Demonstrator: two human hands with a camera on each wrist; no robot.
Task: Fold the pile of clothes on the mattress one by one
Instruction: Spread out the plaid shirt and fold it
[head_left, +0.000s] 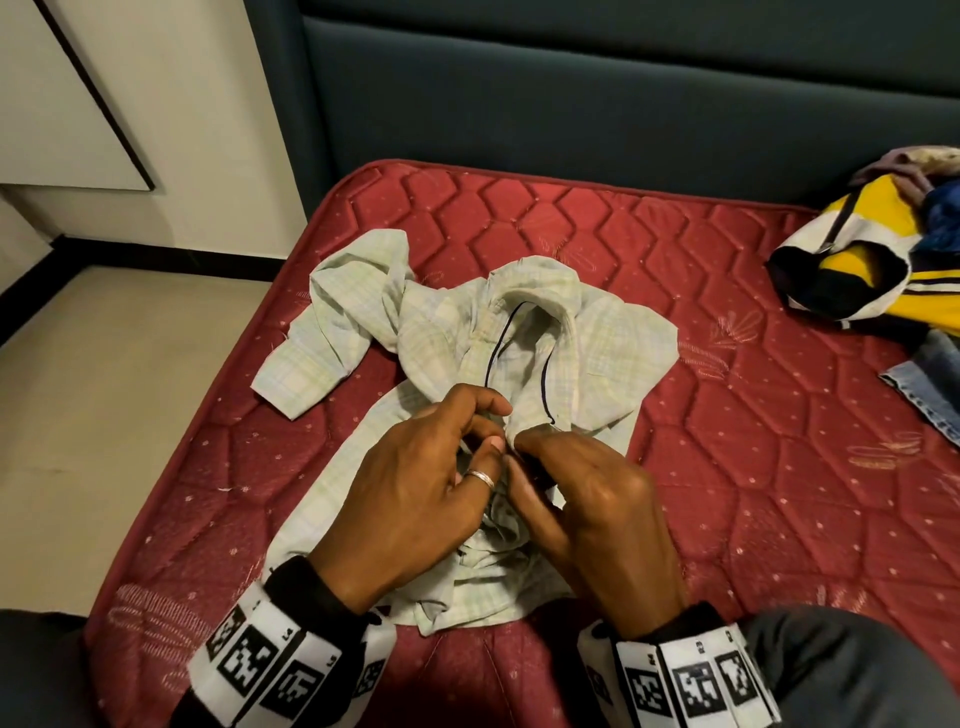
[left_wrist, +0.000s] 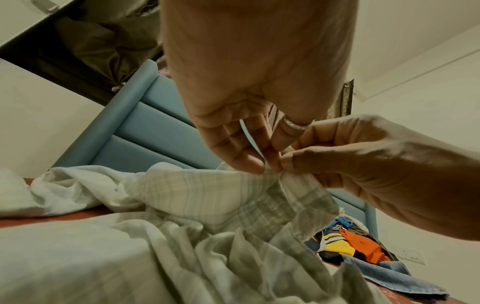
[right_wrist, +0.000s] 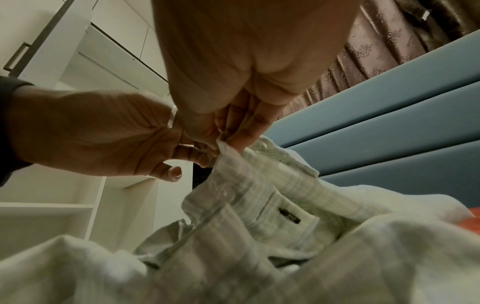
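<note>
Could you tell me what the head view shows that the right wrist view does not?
Only the head view shows the pile of clothes at the far right of the red mattress, and the shirt's loose sleeve. Only the right wrist view shows the chest pocket's dark label and a button. Both show the left hand and right hand pinching the pale checked shirt near its collar.

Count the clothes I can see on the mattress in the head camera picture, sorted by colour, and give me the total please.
Pale green checked shirt, pinched by left hand and right hand: 1
Yellow, white and black garment: 1
Blue denim piece: 1
Total clearly told apart: 3; more lie bunched at the right edge, uncountable.
</note>
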